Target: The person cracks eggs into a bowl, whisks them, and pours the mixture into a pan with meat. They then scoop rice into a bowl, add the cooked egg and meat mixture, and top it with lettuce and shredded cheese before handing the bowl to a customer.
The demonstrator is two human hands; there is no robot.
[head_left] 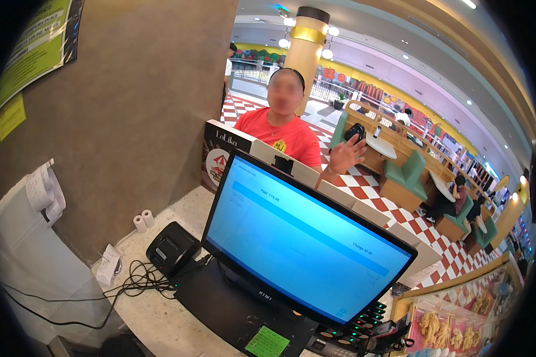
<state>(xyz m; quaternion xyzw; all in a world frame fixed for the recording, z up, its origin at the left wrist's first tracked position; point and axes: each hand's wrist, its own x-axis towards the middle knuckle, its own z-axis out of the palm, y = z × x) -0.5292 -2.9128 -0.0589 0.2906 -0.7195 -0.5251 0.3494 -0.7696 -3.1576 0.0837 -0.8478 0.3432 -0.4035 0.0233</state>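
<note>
Neither of my hands shows in the head view. A wide black monitor (304,238) with a lit blue screen stands tilted in the picture on the counter before me. At its left sits a small black receipt printer (171,247). A flat black base (211,297) lies under the monitor, with a green handwritten note (268,341) on its front part. Beyond the monitor, a person in a red shirt (286,140) faces the counter. That person's hand (346,156) is raised, fingers spread, with nothing seen in it.
Tangled black cables (134,287) lie beside the printer, near two small paper rolls (140,222). Long paper slips (46,189) hang at the left wall. Devices with small lights (363,324) stand right of the monitor, beside a display case of fried food (439,327). Green booths (406,175) fill the back.
</note>
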